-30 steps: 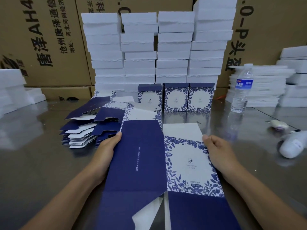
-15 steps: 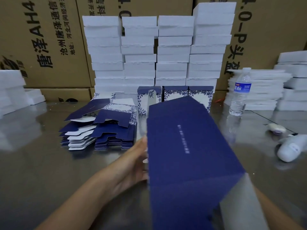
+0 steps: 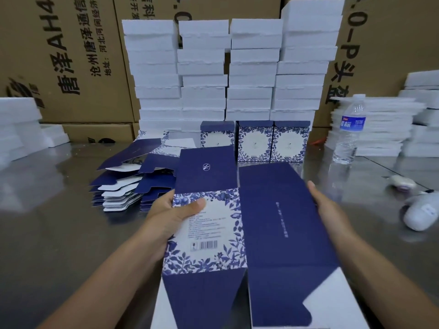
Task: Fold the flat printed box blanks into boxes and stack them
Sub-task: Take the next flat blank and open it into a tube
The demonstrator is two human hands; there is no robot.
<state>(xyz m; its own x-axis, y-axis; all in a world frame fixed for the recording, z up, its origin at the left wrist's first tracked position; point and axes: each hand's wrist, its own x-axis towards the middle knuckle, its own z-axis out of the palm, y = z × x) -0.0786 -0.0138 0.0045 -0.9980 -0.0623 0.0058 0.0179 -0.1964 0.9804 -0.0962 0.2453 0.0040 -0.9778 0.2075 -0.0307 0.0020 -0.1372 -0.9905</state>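
I hold one blue-and-white box blank [image 3: 249,224] above the table, squared up into a tube. Its floral barcode panel faces me on the left and a plain navy panel on the right. My left hand [image 3: 171,214] grips the left edge, thumb on the floral panel. My right hand [image 3: 325,207] holds the right edge of the navy panel, fingers hidden behind it. A pile of flat blanks [image 3: 133,184] lies at the left. Three folded boxes [image 3: 255,141] stand in a row behind.
Tall stacks of white foam trays [image 3: 228,72] rise behind the boxes, with more foam [image 3: 380,129] at right and foam pieces [image 3: 16,129] at left. A water bottle [image 3: 349,131] and a white handheld device [image 3: 420,214] sit on the steel table [image 3: 47,233] at right. Brown cartons [image 3: 71,55] form the back wall.
The blank lay flat between my hands a second ago. It was lifted, turned over and opened into a tube, with the barcode panel now facing me.
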